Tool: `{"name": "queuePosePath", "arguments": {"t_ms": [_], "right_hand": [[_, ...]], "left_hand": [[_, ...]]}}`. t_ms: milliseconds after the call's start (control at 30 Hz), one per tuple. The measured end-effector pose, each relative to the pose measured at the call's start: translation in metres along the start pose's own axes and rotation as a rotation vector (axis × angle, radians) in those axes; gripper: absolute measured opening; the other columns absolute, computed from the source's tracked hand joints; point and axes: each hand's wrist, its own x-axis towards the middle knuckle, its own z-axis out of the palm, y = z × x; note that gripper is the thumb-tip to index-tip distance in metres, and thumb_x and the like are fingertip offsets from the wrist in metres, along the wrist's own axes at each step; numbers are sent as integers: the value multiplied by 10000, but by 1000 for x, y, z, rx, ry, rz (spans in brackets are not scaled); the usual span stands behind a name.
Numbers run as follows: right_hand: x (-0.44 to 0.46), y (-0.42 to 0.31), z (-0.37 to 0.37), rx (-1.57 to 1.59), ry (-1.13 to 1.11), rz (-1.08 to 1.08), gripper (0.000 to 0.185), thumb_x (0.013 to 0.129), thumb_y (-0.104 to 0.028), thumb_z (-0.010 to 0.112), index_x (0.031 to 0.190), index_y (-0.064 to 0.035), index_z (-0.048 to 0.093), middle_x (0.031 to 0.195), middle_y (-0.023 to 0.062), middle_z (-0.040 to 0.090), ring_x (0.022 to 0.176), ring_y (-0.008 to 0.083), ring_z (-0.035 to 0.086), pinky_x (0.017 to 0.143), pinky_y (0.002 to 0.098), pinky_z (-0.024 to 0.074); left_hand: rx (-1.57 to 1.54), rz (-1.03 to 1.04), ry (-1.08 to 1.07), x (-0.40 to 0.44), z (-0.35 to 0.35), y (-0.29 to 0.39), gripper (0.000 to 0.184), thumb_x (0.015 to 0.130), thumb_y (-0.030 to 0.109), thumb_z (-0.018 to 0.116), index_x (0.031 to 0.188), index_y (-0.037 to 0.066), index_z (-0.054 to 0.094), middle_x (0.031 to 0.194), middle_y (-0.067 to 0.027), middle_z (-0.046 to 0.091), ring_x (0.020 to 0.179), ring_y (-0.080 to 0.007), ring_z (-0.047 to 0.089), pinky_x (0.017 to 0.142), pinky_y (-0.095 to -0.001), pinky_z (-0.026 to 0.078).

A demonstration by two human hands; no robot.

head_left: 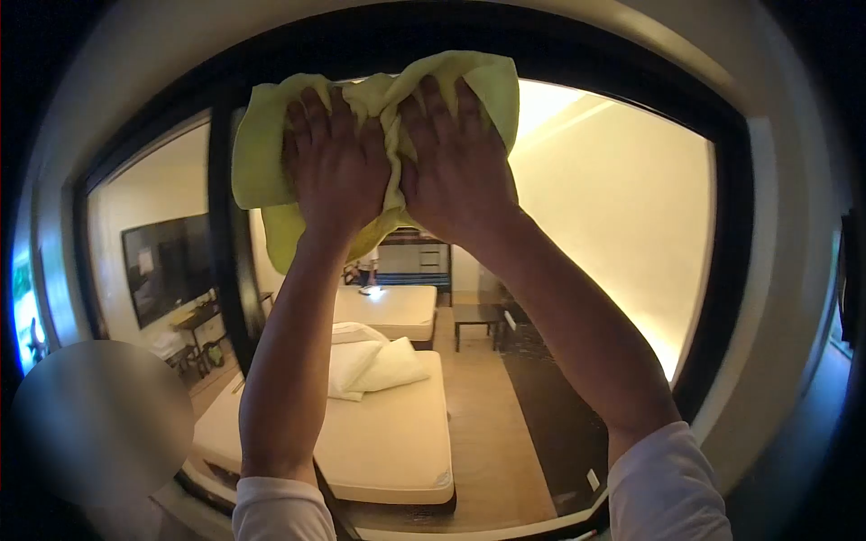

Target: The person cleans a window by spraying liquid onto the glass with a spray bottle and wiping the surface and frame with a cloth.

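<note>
A yellow-green cloth (262, 162) is spread and wrinkled against the upper part of a window pane (622, 198). My left hand (338, 171) holds the cloth's left half to the glass, palm down with the fingers stretched upward. Beside it, my right hand (456, 167) holds the other half the same way, its fingers slightly apart. A raised fold of cloth runs between the two hands. Both arms reach up, and the cloth's lower edge hangs loose below the left hand.
A dark window frame (735, 234) surrounds the glass, with a dark upright bar (232, 234) at left. Beyond it are a mattress (397, 451) with pillows (388, 365), another mattress (388, 311), a television (170, 266), a low table (476, 316) and a person (368, 261).
</note>
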Motion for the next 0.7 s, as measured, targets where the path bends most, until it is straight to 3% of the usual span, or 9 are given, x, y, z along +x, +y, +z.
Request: {"name": "queuePosePath", "arguments": {"t_ms": [100,167,200,333,400,433,567,667,700], "right_hand": [[-6,7,-8,-89,-51,51,619,889,-294,591,1408,15,457,1496,265,381,1373,533,323,1088,571,399],[-8,18,-12,-180,72,11,474,914,-272,570,1286,21,585,1337,221,564,1365,406,402,1161,554,281],[-10,23,-9,-219,56,22,474,914,-272,570,1286,21,585,1337,221,564,1365,406,402,1161,554,281],[-17,38,-2,-193,-39,182,571,903,-328,563,1373,-7,517,1445,255,455,1356,480,377,1134,572,310],[-15,41,1,-293,-74,35,618,912,-361,545,1413,-6,476,1487,269,398,1367,510,348,1122,579,321],[-18,46,13,-253,-87,190,642,923,-406,535,1431,-19,469,1499,253,398,1412,472,316,1164,563,264],[-28,82,-17,-286,-146,175,666,928,-439,532,1454,-39,450,1526,220,384,1459,392,285,1229,508,146],[-45,134,-42,-268,-164,256,707,918,-455,534,1480,-44,415,1537,222,370,1458,397,284,1230,507,148],[-34,141,-75,-277,-450,357,733,915,-446,539,1505,-45,373,1554,226,346,1464,382,280,1235,489,150]], "left_hand": [[-330,-21,81,3,-9,24,628,1019,411,342,1464,-26,416,1554,-287,310,1452,-447,285,1186,-551,223],[-321,51,122,9,-5,38,638,1023,417,329,1465,-36,408,1552,-290,309,1468,-437,253,1192,-544,207],[-363,66,125,12,-6,43,638,1023,417,329,1465,-36,408,1552,-290,309,1468,-437,253,1192,-544,207],[-369,76,91,17,-1,61,641,1021,415,342,1462,-46,408,1548,-292,314,1474,-429,240,1204,-530,188],[-406,87,122,19,2,62,639,1019,412,349,1460,-46,412,1546,-290,318,1473,-428,245,1208,-524,183],[-433,106,86,21,3,66,647,1016,422,355,1458,-47,417,1542,-298,317,1472,-426,245,1213,-514,177],[-499,199,86,33,0,110,681,1010,456,364,1441,-66,432,1525,-326,321,1469,-433,247,1223,-487,164],[-380,344,43,46,-11,170,712,1002,479,373,1431,-86,435,1521,-339,317,1467,-441,246,1224,-484,164],[-382,349,45,49,-17,191,712,1002,479,373,1431,-86,435,1521,-339,317,1467,-441,246,1224,-484,164]]}}
